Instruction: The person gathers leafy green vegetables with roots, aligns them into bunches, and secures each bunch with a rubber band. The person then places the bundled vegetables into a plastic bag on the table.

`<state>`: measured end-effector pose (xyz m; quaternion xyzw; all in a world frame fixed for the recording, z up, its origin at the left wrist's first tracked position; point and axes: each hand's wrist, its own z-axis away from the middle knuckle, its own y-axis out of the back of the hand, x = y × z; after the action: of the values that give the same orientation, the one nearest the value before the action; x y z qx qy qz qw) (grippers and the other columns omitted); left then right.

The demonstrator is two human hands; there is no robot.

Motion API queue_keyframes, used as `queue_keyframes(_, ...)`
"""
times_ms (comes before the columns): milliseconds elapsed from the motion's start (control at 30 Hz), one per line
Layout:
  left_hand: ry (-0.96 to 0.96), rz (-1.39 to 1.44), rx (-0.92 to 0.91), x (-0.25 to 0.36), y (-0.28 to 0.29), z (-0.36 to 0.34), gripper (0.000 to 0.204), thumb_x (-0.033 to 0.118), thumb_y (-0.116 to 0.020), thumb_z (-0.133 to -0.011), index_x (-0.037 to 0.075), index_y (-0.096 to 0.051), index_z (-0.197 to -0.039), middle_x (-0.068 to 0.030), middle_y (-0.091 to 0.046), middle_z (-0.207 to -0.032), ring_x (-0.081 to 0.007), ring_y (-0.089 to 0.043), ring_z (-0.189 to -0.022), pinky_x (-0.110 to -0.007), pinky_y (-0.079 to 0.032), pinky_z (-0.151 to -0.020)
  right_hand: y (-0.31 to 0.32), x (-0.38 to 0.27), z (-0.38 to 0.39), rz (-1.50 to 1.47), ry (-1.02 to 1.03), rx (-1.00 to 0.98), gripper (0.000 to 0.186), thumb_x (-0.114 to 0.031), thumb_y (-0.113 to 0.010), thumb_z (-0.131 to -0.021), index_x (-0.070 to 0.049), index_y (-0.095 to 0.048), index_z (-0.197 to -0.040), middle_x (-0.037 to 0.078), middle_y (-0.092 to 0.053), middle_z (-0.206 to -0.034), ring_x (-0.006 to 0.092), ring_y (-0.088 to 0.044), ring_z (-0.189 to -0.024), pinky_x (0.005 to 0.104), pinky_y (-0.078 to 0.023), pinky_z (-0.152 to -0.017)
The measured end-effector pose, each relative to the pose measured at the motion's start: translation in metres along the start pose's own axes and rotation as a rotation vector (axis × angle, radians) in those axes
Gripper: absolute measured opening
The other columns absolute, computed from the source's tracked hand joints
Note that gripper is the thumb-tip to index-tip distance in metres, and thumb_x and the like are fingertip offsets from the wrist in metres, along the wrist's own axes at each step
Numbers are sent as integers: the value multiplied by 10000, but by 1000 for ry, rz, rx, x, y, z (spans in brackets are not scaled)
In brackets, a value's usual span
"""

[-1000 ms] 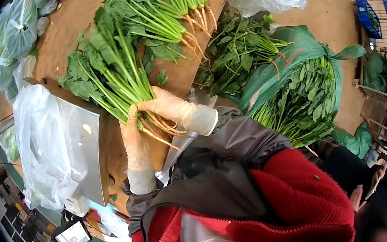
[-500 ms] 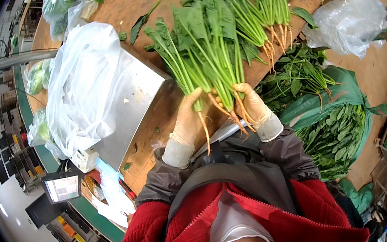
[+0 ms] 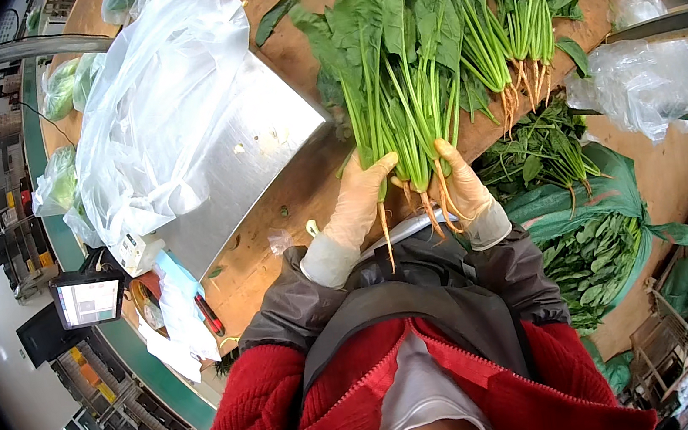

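A bunch of spinach [image 3: 413, 108] with pale orange roots lies between my two gloved hands, leaves pointing away from me. My left hand [image 3: 357, 198] is closed round the stems at its left side, thumb across them just above a long root. My right hand [image 3: 465, 189] grips the stems on the right, its thumb along them, with several roots hanging below. Palm sides of the fingers are partly hidden behind the stems. Just right of this bunch, more spinach bunches [image 3: 530, 22] rest on the wooden table [image 3: 268, 265], roots toward me.
A steel scale platform [image 3: 262, 130] with clear plastic bags [image 3: 162, 108] stands to the left, near a small screen [image 3: 91, 302] and a red-black cutter [image 3: 209, 315]. At right are a green sack [image 3: 619, 167] of loose spinach and a crumpled plastic bag [image 3: 642, 85].
The stems between my hands are drawn closer together, and the left-hand spinach stands more upright beside the rest. The whole view has shifted slightly.
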<state>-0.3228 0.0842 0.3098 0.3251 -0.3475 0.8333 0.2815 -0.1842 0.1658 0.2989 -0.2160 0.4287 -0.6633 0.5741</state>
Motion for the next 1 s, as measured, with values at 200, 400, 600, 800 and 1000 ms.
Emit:
queue_keyframes(200, 13, 82, 56, 4, -3, -2, 332, 63, -585, -836, 28, -477, -1148, -50, -558, -1068, -143, -534, -959, -267, -435, -839, 7, -3, -4, 13, 75, -43, 559, -380, -578, -821, -20, -447, -1228, 129, -569, -1118, 245, -584, -960, 400, -489, -850)
queue_keyframes(400, 255, 299, -33, -7, -10, -12, 386, 30, -617, -791, 51, -482, -1153, -65, -565, -1067, -174, -549, -953, -303, -469, -806, -10, -9, 4, 347, 358, 226, 666, -142, -674, -789, -37, -290, -1322, 102, -482, -1200, 181, -519, -1017, 308, -443, -865)
queue_keyframes(600, 216, 316, 11, -24, 3, -17, 297, -35, -595, -745, 7, -543, -1034, -86, -603, -994, -194, -593, -849, -306, -495, -752, -9, -39, 14, 580, 184, 320, 352, -134, -640, -803, 19, -530, -1101, 79, -608, -998, 148, -557, -908, 256, -431, -811)
queue_keyframes(800, 288, 359, -108, -10, -5, 2, 437, -21, -588, -760, 17, -452, -1174, -99, -564, -1051, -229, -568, -937, -346, -479, -827, 25, -38, 6, 478, 178, 193, 294, -159, -612, -824, -13, -552, -1073, 44, -611, -960, 117, -554, -859, 245, -424, -794)
queue_keyframes(1000, 209, 237, -63, -28, -21, 1, 393, -1, -603, -790, 49, -477, -1160, -68, -543, -1100, -200, -539, -983, -349, -459, -864, -5, -22, 4, 687, 251, 307, 297, -103, -561, -849, -11, -511, -1127, 59, -592, -985, 122, -567, -813, 229, -466, -684)
